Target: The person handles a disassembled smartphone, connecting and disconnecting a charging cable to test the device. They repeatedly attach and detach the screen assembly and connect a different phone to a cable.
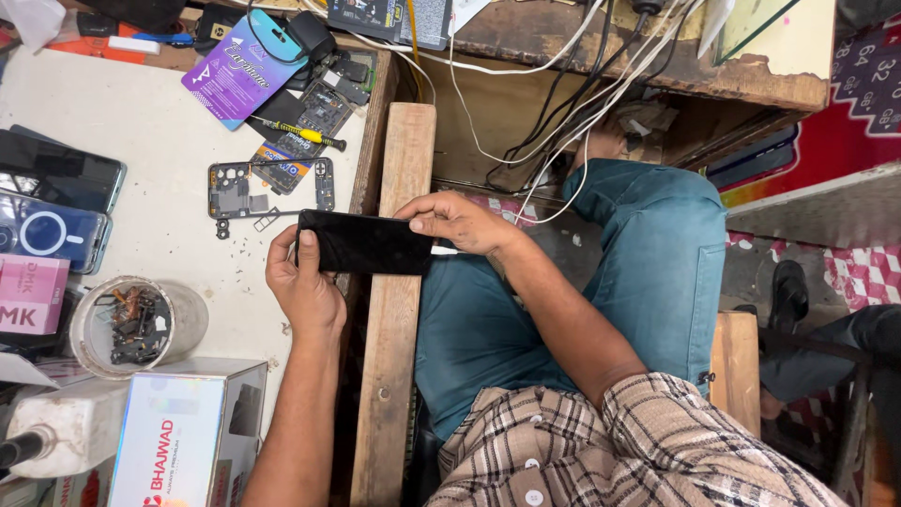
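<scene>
A black smartphone (366, 242) is held flat over the wooden edge of the workbench. My left hand (302, 282) grips its left end, thumb across the dark surface. My right hand (460, 223) holds its right end, fingers curled over the top corner, with a thin white tool tip (447, 251) showing just below them. On the white benchtop (141, 131) just behind the phone lies a stripped grey phone frame (267, 191), and behind that a yellow-handled screwdriver (300, 132).
A clear round container of small parts (136, 324) stands at left, with boxes (188, 437) in front of it and phones (52, 202) stacked at the far left. A purple card (239, 70), circuit boards and cables crowd the back. Another person's shoe (790, 293) is at right.
</scene>
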